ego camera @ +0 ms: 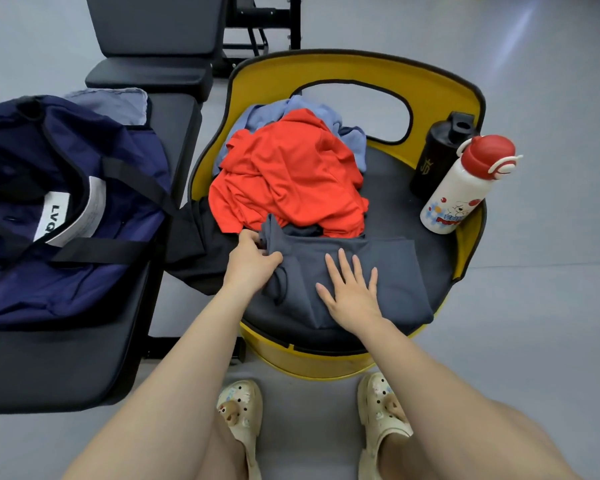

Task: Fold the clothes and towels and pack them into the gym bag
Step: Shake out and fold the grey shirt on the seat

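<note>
A person folds a grey garment point(378, 271) at the near edge of a yellow chair point(430, 95): the right hand point(352, 294) presses it flat, fingers straight and spread, while the left hand point(253, 259) pinches its bunched left end. Behind it lie an orange shirt point(288, 174) and light blue clothing point(326, 116); the navy gym bag point(66, 202) sits on the bench at left. A hasty pull could drag the fold askew or off the seat's edge.

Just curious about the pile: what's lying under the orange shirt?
A light blue garment pokes out behind the orange shirt, and dark cloth shows at its front edge. Anything else beneath is covered.
</note>
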